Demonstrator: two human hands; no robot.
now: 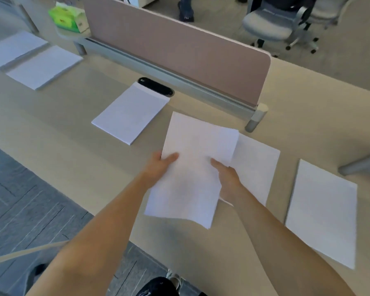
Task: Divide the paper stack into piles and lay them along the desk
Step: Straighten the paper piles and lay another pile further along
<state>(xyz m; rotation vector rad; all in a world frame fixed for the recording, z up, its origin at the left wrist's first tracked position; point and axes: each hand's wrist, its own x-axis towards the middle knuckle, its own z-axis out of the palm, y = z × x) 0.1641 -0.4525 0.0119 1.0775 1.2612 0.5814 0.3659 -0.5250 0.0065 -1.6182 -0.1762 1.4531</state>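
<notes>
At frame centre my left hand [160, 165] and right hand [229, 178] pinch a sheaf [192, 167], thumbs on top, other fingers hidden beneath. It half covers a pile [256, 165] on the desk [73, 135]; the upper-left pile [13, 48] is cut off

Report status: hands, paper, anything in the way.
Left hand, right hand: both gripping the sheaf over the desk. Nearest pile lies partly under the sheaf; four more are already laid. Nothing else blocking.
</notes>
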